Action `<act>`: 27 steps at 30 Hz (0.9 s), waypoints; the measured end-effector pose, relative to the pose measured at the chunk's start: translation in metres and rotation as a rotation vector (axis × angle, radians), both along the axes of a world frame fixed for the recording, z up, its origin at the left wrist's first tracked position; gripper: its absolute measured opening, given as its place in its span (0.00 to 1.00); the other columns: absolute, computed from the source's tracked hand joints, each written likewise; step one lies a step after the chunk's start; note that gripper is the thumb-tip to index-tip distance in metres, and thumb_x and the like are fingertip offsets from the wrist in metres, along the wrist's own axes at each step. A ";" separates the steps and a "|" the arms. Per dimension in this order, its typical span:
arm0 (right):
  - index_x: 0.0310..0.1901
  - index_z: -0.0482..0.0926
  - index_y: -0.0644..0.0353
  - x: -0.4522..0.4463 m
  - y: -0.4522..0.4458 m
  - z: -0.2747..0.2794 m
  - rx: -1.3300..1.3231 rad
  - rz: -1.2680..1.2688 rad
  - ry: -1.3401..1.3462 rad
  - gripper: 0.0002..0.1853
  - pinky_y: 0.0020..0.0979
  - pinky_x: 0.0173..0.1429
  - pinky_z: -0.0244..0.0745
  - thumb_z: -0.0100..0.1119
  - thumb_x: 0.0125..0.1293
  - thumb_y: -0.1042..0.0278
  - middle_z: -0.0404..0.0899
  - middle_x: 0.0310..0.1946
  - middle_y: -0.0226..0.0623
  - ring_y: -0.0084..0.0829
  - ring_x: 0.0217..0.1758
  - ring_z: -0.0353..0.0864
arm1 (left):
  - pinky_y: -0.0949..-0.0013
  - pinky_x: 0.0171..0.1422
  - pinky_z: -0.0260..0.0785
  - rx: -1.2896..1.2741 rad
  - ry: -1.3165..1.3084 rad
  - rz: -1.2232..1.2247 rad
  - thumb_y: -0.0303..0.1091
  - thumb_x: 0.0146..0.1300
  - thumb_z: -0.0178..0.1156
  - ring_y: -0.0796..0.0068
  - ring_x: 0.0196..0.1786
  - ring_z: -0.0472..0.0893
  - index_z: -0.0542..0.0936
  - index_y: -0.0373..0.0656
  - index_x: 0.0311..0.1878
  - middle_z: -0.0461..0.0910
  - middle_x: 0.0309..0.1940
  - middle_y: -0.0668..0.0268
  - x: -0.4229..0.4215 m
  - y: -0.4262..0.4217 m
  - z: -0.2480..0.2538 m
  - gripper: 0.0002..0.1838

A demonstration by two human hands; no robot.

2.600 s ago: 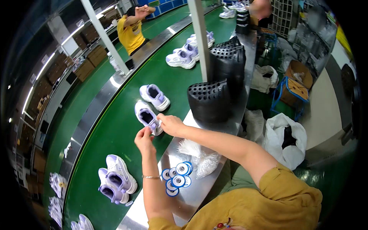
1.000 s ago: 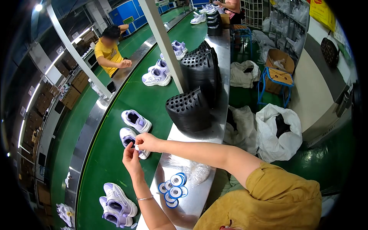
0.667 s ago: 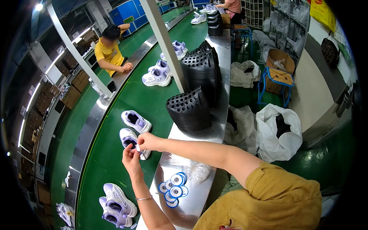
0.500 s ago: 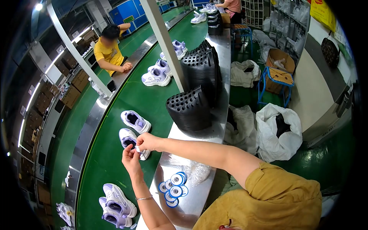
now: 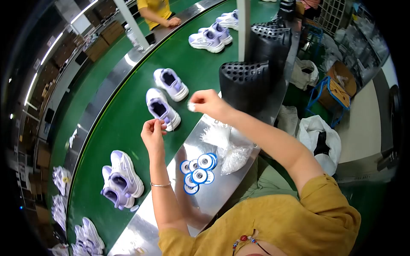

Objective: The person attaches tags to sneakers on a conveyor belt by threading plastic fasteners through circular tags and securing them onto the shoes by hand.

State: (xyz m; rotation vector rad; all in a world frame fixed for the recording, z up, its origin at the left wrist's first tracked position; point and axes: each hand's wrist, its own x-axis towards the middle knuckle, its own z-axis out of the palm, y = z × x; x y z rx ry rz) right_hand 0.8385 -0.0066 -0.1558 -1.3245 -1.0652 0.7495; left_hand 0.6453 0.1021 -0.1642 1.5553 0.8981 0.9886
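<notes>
My left hand [image 5: 153, 135] is pinched closed at the heel of a white and lilac sneaker [image 5: 159, 106]. What its fingertips hold, if anything, is hidden; they may touch the heel tab. Up and to the right, my right hand [image 5: 210, 104] is closed on a small white piece [image 5: 191, 106] whose kind I cannot make out. The matching sneaker [image 5: 171, 84] stands just beyond the first, on the green belt [image 5: 132, 115]. Below my right forearm, a bundle of thin clear plastic strands [image 5: 216, 135] lies on the metal ledge [image 5: 188, 149], with several round blue-and-white labelled discs [image 5: 199, 176] nearby.
More sneakers stand on the belt, at near left [image 5: 121, 179] and farther along [image 5: 210, 39]. Black perforated shoe-shaped covers [image 5: 243, 85] line the ledge. A post [image 5: 244, 30] rises beside them. Across the belt sits a person in a yellow shirt [image 5: 156, 13]. White sacks [image 5: 318, 138] stand on the right.
My hands, together at the sneaker's heel before, are now apart: the right has drawn away to the right with the white piece. The camera view has shifted, moving the scene within the frame.
</notes>
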 end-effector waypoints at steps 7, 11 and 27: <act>0.30 0.80 0.63 0.013 -0.049 -0.031 -0.305 -0.133 -0.401 0.09 0.34 0.38 0.73 0.58 0.49 0.68 0.80 0.27 0.43 0.37 0.32 0.80 | 0.76 0.30 0.69 0.034 0.223 0.158 0.27 0.61 0.54 0.79 0.29 0.78 0.76 0.35 0.34 0.79 0.31 0.64 -0.023 -0.017 -0.006 0.05; 0.29 0.81 0.62 0.007 -0.046 -0.037 -0.415 -0.119 -0.534 0.10 0.38 0.43 0.74 0.59 0.47 0.66 0.80 0.29 0.44 0.42 0.34 0.80 | 0.67 0.38 0.68 0.543 0.430 0.293 0.25 0.57 0.55 0.67 0.34 0.77 0.76 0.35 0.34 0.76 0.32 0.60 -0.019 -0.043 -0.005 0.04; 0.27 0.80 0.61 -0.007 -0.049 -0.041 -0.110 -0.178 -0.461 0.06 0.38 0.41 0.72 0.56 0.47 0.70 0.76 0.30 0.43 0.42 0.37 0.76 | 0.57 0.62 0.61 0.847 0.506 -0.591 0.26 0.54 0.58 0.49 0.59 0.68 0.76 0.35 0.49 0.71 0.54 0.50 0.032 -0.145 -0.017 0.17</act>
